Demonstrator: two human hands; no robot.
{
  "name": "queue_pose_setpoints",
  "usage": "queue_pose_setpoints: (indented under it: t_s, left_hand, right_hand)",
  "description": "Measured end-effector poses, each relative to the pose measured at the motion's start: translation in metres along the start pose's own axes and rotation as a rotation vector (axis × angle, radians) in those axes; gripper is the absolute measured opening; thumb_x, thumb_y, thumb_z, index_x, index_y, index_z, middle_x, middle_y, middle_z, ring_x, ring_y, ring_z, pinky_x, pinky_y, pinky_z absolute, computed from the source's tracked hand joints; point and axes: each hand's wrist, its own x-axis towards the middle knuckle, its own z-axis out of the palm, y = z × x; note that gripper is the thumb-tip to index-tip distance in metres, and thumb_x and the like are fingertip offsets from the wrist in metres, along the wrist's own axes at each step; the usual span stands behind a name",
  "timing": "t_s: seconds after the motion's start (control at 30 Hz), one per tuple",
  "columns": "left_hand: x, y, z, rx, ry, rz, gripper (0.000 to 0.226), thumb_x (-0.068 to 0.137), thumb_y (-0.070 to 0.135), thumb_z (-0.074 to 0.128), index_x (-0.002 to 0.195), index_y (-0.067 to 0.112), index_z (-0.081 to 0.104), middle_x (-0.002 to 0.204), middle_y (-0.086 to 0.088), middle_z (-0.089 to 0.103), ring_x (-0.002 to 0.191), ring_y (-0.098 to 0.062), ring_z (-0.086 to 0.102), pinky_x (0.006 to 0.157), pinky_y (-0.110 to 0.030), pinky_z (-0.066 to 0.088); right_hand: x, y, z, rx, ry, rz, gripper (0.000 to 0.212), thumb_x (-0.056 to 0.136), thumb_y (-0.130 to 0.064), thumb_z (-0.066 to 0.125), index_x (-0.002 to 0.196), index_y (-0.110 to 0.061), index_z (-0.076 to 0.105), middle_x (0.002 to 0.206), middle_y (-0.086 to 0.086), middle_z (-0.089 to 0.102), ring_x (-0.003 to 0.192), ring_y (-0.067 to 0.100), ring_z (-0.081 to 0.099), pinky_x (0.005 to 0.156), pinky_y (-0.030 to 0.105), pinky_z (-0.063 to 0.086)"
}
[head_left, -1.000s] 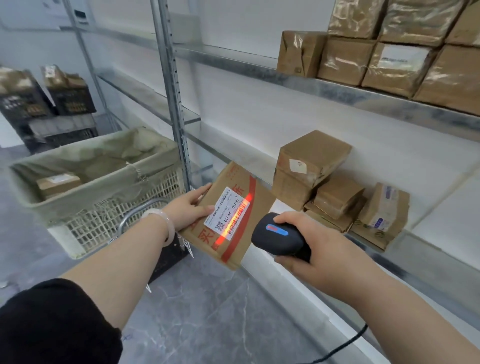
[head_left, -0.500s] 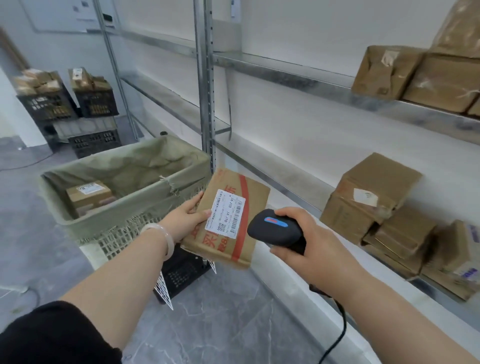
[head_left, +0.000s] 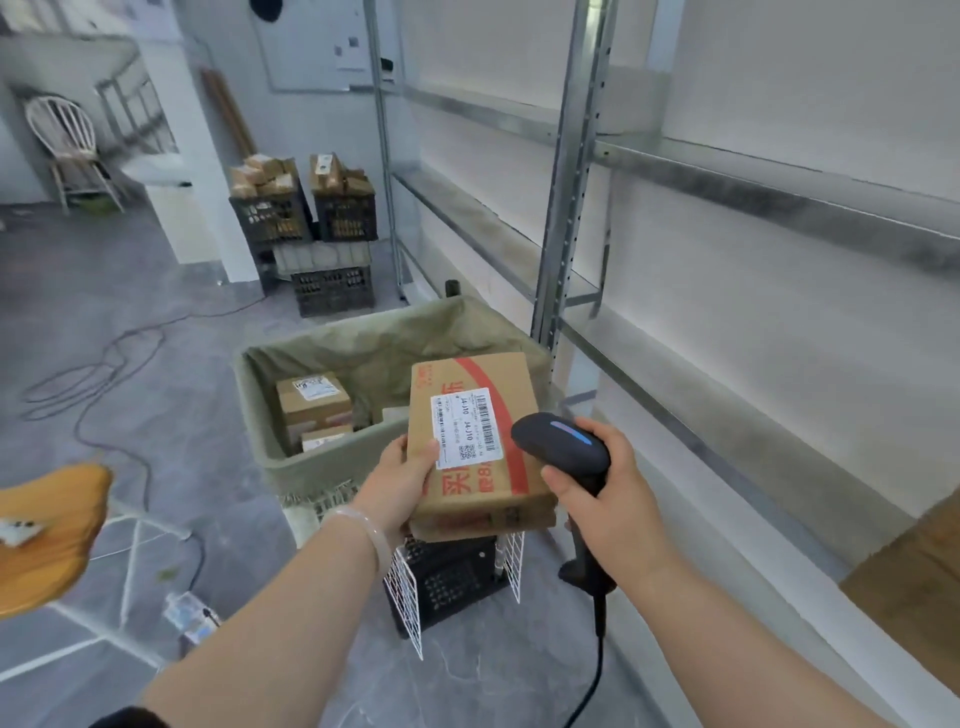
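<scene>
Two hands work in front of a bin (head_left: 291, 475) lined with green cloth. The left hand (head_left: 397, 486) grasps a box (head_left: 470, 499) from below, with the thumb on its top face, and holds it flat just above the near edge of the bin, with the white label (head_left: 465, 428) upward. The right hand (head_left: 608, 496) is clenched around a black scanner (head_left: 556, 447) just beside the box, on its right. The head of the scanner shows a blue stripe.

Some smaller boxes (head_left: 311, 408) lie inside the bin. The floor (head_left: 182, 291) is grey stone tile, and a dark cable (head_left: 93, 374) lies in loops on it. On the right stands a metal rack (head_left: 753, 182) against a white wall. Further back, black crates (head_left: 311, 223) full of parcels are stacked, and a pale chair (head_left: 67, 145) stands in the far left corner.
</scene>
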Motion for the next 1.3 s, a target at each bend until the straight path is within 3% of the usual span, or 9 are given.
queue_pose_setpoints:
  t_s: [0.17,0.37,0.43,0.67,0.8,0.87,1.07,1.2,1.3]
  left_hand:
    - [0.043,0.019,-0.008,0.007,0.069,0.084,0.076,0.091,0.029,0.071,0.151,0.040,0.027,0.130,0.004,0.065,0.109,-0.021,0.068,0.101,-0.050,0.051]
    - [0.084,0.051,-0.003,-0.055,0.106,0.120,0.084,0.091,0.006,0.069,0.154,0.037,0.023,0.129,0.005,0.062,0.115,-0.016,0.061,0.096,-0.037,0.049]
    - [0.102,0.055,-0.003,-0.092,0.164,0.135,0.088,0.090,0.005,0.070,0.156,0.036,0.020,0.134,0.004,0.059,0.120,-0.016,0.057,0.106,-0.042,0.044]
    - [0.155,0.060,-0.026,-0.133,0.285,0.092,0.076,0.093,0.034,0.069,0.153,0.046,0.024,0.138,0.009,0.048,0.125,-0.019,0.050,0.113,-0.048,0.037]
    - [0.198,0.065,-0.051,-0.082,0.300,0.069,0.071,0.094,0.044,0.064,0.153,0.048,0.023,0.141,0.011,0.044,0.132,-0.019,0.045,0.116,-0.046,0.034]
    - [0.221,0.069,-0.064,-0.062,0.300,0.062,0.070,0.094,0.046,0.063,0.153,0.048,0.024,0.143,0.011,0.044,0.134,-0.021,0.045,0.117,-0.048,0.035]
    - [0.271,0.073,-0.103,0.130,0.220,-0.012,0.089,0.082,0.062,0.067,0.156,0.044,0.020,0.156,0.003,0.041,0.140,-0.023,0.042,0.117,-0.049,0.035]
    - [0.298,0.078,-0.106,0.347,0.196,0.048,0.076,0.092,0.049,0.064,0.156,0.039,0.024,0.162,0.003,0.028,0.150,-0.021,0.026,0.122,-0.044,0.026]
    - [0.312,0.094,-0.081,0.483,0.080,0.192,0.071,0.094,0.042,0.064,0.156,0.037,0.028,0.160,0.002,0.032,0.147,-0.018,0.030,0.120,-0.038,0.026]
  right_hand:
    - [0.076,0.011,0.023,0.028,-0.083,-0.033,0.053,0.084,-0.022,0.076,0.123,-0.042,0.047,0.115,-0.023,0.058,0.099,-0.011,0.058,0.080,0.007,0.046]
    - [0.167,0.020,0.044,0.063,-0.136,-0.012,0.053,0.085,-0.023,0.076,0.124,-0.042,0.046,0.110,-0.025,0.058,0.096,-0.008,0.059,0.076,0.007,0.045]
    - [0.196,0.023,0.054,0.051,-0.174,-0.011,0.054,0.085,-0.026,0.075,0.126,-0.043,0.045,0.110,-0.028,0.055,0.098,-0.008,0.057,0.076,0.008,0.044]
    - [0.257,0.038,0.104,0.087,-0.245,0.063,0.052,0.087,-0.024,0.073,0.126,-0.043,0.044,0.110,-0.026,0.056,0.096,-0.006,0.058,0.070,0.008,0.044]
    - [0.292,0.043,0.139,0.084,-0.235,0.096,0.055,0.086,-0.024,0.074,0.128,-0.041,0.045,0.112,-0.019,0.059,0.093,0.011,0.064,0.080,0.026,0.054]
    - [0.307,0.044,0.157,0.065,-0.225,0.104,0.055,0.086,-0.025,0.074,0.129,-0.040,0.044,0.112,-0.023,0.057,0.096,0.004,0.061,0.078,0.021,0.051]
    - [0.335,0.044,0.199,-0.005,-0.211,0.130,0.055,0.086,-0.024,0.074,0.129,-0.041,0.043,0.109,-0.021,0.055,0.089,-0.004,0.058,0.067,0.007,0.045]
    - [0.335,0.049,0.202,-0.027,-0.082,0.138,0.056,0.085,-0.025,0.076,0.125,-0.047,0.044,0.115,-0.014,0.059,0.081,0.011,0.063,0.077,0.026,0.054]
    - [0.325,0.047,0.187,-0.005,0.044,0.119,0.057,0.082,-0.022,0.078,0.124,-0.045,0.047,0.115,-0.022,0.058,0.097,-0.007,0.060,0.082,0.009,0.048]
